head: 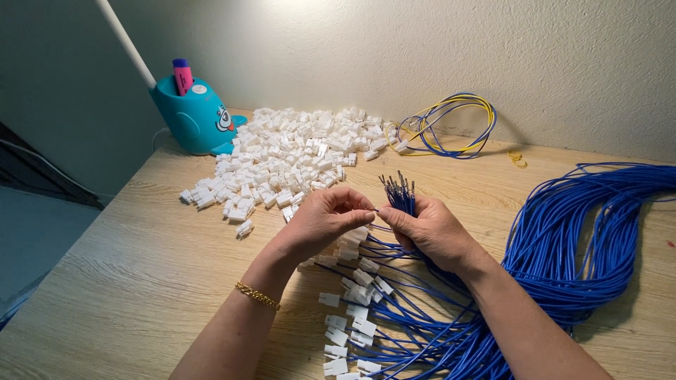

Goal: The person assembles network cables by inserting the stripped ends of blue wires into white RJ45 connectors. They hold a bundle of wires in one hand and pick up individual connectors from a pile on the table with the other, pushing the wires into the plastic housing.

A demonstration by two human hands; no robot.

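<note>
Wires (401,191), blue with metal-tipped ends, bunch upright in right hand (431,231).

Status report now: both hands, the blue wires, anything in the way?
Left hand pinching a wire tip. Right hand gripping the blue wire bundle, terminals up. White connectors already on wires below. Loose connector pile behind; nothing blocking.

Blue wires (563,239), white connectors (282,158), teal pen holder (193,116), pink marker (183,76)

Home workbench: wooden desk (141,267), whale-shaped pen holder (197,116), heaped white connectors (289,155).
</note>
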